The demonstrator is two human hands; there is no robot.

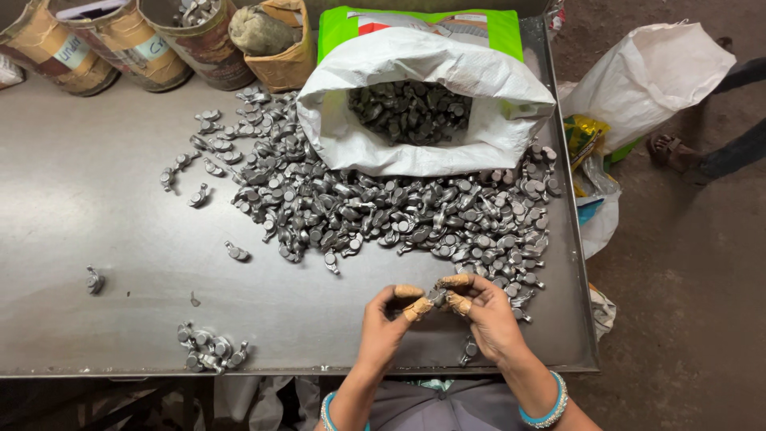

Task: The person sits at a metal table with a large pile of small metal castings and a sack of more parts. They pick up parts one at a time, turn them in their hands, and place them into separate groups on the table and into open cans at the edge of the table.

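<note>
Grey steel worktable (pixel 96 199) carries a heap of small grey metal castings (pixel 383 207); left hand (pixel 384 319) and right hand (pixel 488 315) pinch one small grey casting (pixel 437 297) between taped fingertips (pixel 416 308), near the heap's edge.

Taped fingers (pixel 415 309) hide most of the small metal part (pixel 438 297).

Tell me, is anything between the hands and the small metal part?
Nothing visible: the left hand and right hand both already pinch the small metal part between taped fingertips.
</note>
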